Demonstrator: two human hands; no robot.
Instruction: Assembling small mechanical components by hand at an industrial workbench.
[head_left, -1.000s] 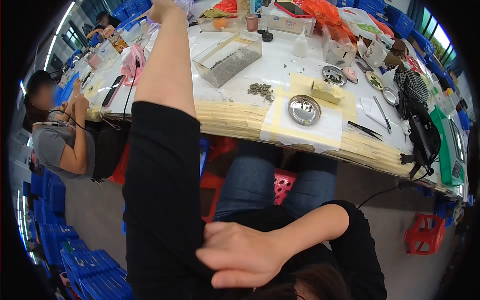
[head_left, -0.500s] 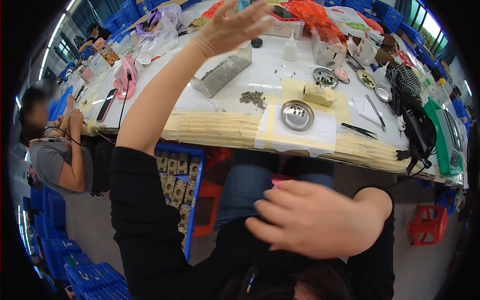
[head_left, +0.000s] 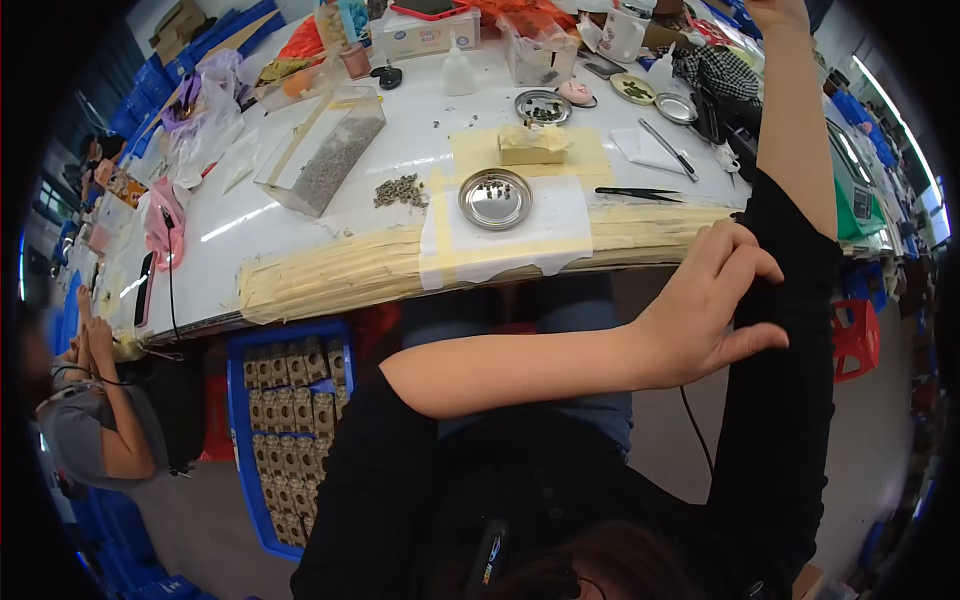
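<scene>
My left arm crosses in front of my body, and my left hand [head_left: 712, 305] is beside my right sleeve [head_left: 785, 300]. Its thumb is stretched out, the fingers are bent but apart, and nothing is in it. My right arm is raised at the upper right. My right hand [head_left: 780, 12] is cut off by the picture's edge, its fingers hidden. On the table beyond lies a round metal dish [head_left: 496, 215] with small dark pieces. Left of it is a heap of grey-green bits [head_left: 400, 190]; right of it, black tweezers [head_left: 637, 193]. A yellow taped block [head_left: 532, 150] stands behind the dish.
A clear box of grey granules [head_left: 340, 150] stands at the table's left. Below the table edge, a blue crate [head_left: 245, 450] holds several brown parts. A red stool [head_left: 855, 340] is at right. A co-worker [head_left: 110, 430] sits at far left, near a phone [head_left: 144, 290].
My left arm has come down from above the table and across to my right sleeve. My right arm has swung up from my lap to the upper right. The view has shifted rightward.
</scene>
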